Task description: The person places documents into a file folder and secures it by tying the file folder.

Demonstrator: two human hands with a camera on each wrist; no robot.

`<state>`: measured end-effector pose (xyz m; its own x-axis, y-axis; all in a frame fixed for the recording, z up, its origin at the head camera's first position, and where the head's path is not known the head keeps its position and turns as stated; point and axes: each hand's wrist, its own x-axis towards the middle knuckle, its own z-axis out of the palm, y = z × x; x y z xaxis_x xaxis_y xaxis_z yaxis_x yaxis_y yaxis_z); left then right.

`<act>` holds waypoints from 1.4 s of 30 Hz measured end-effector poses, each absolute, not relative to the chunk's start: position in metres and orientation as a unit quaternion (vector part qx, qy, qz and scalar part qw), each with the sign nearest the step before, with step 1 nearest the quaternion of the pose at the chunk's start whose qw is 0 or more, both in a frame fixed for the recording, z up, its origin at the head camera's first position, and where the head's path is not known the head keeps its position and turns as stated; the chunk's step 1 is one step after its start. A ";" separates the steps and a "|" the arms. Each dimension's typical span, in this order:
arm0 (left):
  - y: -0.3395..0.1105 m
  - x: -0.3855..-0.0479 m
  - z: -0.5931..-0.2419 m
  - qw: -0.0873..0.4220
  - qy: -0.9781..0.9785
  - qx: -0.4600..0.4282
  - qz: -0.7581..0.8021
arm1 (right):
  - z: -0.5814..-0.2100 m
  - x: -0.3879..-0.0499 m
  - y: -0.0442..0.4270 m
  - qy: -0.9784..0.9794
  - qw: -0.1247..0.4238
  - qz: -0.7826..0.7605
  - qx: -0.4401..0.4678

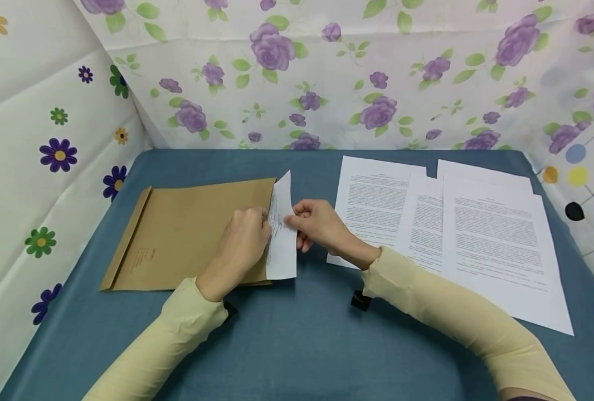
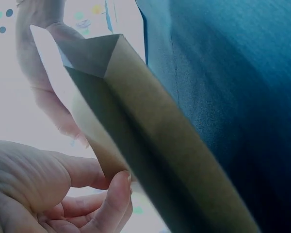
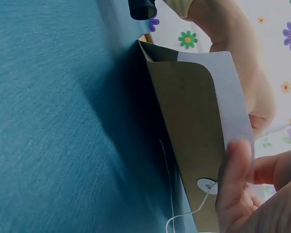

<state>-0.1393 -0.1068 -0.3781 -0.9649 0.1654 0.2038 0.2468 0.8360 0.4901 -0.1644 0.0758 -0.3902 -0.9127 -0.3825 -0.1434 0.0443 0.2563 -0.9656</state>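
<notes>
A brown paper envelope (image 1: 196,234) lies on the left of the table, its right end open. A printed white sheet (image 1: 281,250) sticks out of that end. My left hand (image 1: 239,242) pinches the envelope's edge; in the left wrist view its thumb and finger meet on the brown paper (image 2: 160,126). My right hand (image 1: 322,225) pinches the outer edge of the sheet between thumb and fingers. The right wrist view shows the envelope's flap (image 3: 184,102) with a round white button (image 3: 207,185) and a loose string (image 3: 167,170) beneath the sheet.
Several printed sheets (image 1: 497,245) lie overlapping on the right of the blue table (image 1: 327,345). A small black object (image 1: 361,301) is under my right wrist, another dark one (image 1: 230,312) by my left. Flowered cloth (image 1: 277,83) hangs behind the table and at its sides.
</notes>
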 end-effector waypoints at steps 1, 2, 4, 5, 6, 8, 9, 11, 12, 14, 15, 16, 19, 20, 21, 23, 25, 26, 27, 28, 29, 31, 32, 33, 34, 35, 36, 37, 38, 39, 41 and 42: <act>-0.107 -0.139 -0.378 0.077 -0.954 -0.110 -0.269 | -0.391 -0.165 0.075 0.776 0.178 -0.593 -0.116; -0.107 -0.139 -0.379 0.078 -0.953 -0.113 -0.271 | -0.391 -0.165 0.076 0.782 0.180 -0.584 -0.125; -0.108 -0.139 -0.379 0.078 -0.952 -0.115 -0.274 | -0.392 -0.166 0.076 0.796 0.183 -0.559 -0.144; -0.108 -0.139 -0.379 0.078 -0.952 -0.115 -0.273 | -0.392 -0.167 0.077 0.800 0.191 -0.548 -0.150; -0.108 -0.139 -0.379 0.076 -0.952 -0.113 -0.273 | -0.392 -0.168 0.078 0.806 0.200 -0.536 -0.151; -0.107 -0.139 -0.378 0.074 -0.954 -0.111 -0.270 | -0.392 -0.171 0.081 0.816 0.225 -0.512 -0.147; -0.107 -0.138 -0.378 0.072 -0.954 -0.109 -0.270 | -0.391 -0.173 0.083 0.816 0.241 -0.505 -0.140; -0.106 -0.138 -0.378 0.071 -0.955 -0.106 -0.268 | -0.389 -0.178 0.086 0.807 0.282 -0.504 -0.124; -0.106 -0.138 -0.378 0.068 -0.955 -0.104 -0.269 | -0.388 -0.180 0.087 0.798 0.303 -0.509 -0.115; -0.105 -0.138 -0.378 0.065 -0.956 -0.104 -0.268 | -0.386 -0.185 0.090 0.774 0.343 -0.524 -0.092; -0.104 -0.138 -0.378 0.065 -0.956 -0.105 -0.266 | -0.385 -0.187 0.091 0.765 0.358 -0.528 -0.082; -0.103 -0.138 -0.379 0.065 -0.957 -0.105 -0.264 | -0.384 -0.189 0.091 0.758 0.372 -0.530 -0.074; -0.102 -0.138 -0.379 0.069 -0.958 -0.108 -0.257 | -0.383 -0.194 0.089 0.752 0.393 -0.526 -0.060; -0.102 -0.138 -0.379 0.071 -0.959 -0.108 -0.254 | -0.383 -0.195 0.087 0.753 0.395 -0.522 -0.060; -0.102 -0.138 -0.380 0.075 -0.959 -0.109 -0.252 | -0.384 -0.195 0.084 0.754 0.395 -0.521 -0.060; -0.101 -0.138 -0.379 0.079 -0.959 -0.111 -0.248 | -0.386 -0.196 0.078 0.755 0.393 -0.522 -0.061; -0.100 -0.137 -0.378 0.082 -0.959 -0.116 -0.245 | -0.388 -0.196 0.071 0.757 0.384 -0.525 -0.065; -0.100 -0.137 -0.377 0.084 -0.959 -0.119 -0.244 | -0.390 -0.196 0.067 0.756 0.380 -0.530 -0.065; -0.099 -0.136 -0.377 0.087 -0.959 -0.123 -0.242 | -0.391 -0.196 0.064 0.755 0.375 -0.533 -0.067; -0.099 -0.136 -0.377 0.089 -0.959 -0.125 -0.240 | -0.392 -0.196 0.062 0.755 0.372 -0.536 -0.068; -0.099 -0.136 -0.377 0.091 -0.959 -0.127 -0.238 | -0.392 -0.196 0.060 0.755 0.369 -0.538 -0.069; -0.098 -0.136 -0.377 0.095 -0.958 -0.130 -0.237 | -0.393 -0.195 0.058 0.752 0.369 -0.542 -0.067; -0.098 -0.135 -0.377 0.098 -0.958 -0.130 -0.236 | -0.394 -0.196 0.058 0.751 0.370 -0.543 -0.064; -0.098 -0.136 -0.377 0.100 -0.958 -0.129 -0.236 | -0.394 -0.196 0.059 0.750 0.371 -0.544 -0.060; -0.098 -0.135 -0.377 0.101 -0.958 -0.128 -0.237 | -0.395 -0.196 0.060 0.750 0.372 -0.545 -0.057; -0.098 -0.135 -0.377 0.102 -0.957 -0.128 -0.238 | -0.396 -0.196 0.061 0.749 0.373 -0.546 -0.054; -0.097 -0.135 -0.376 0.103 -0.957 -0.127 -0.239 | -0.396 -0.196 0.062 0.746 0.374 -0.549 -0.050; -0.097 -0.135 -0.376 0.104 -0.957 -0.127 -0.239 | -0.397 -0.197 0.062 0.743 0.374 -0.552 -0.047; -0.097 -0.135 -0.376 0.105 -0.957 -0.127 -0.240 | -0.398 -0.197 0.062 0.741 0.374 -0.556 -0.046; -0.097 -0.135 -0.376 0.107 -0.957 -0.126 -0.240 | -0.399 -0.197 0.061 0.738 0.373 -0.560 -0.048; -0.098 -0.135 -0.376 0.109 -0.956 -0.126 -0.243 | -0.401 -0.197 0.058 0.734 0.371 -0.566 -0.059; -0.098 -0.135 -0.376 0.110 -0.955 -0.125 -0.244 | -0.402 -0.197 0.056 0.731 0.371 -0.569 -0.064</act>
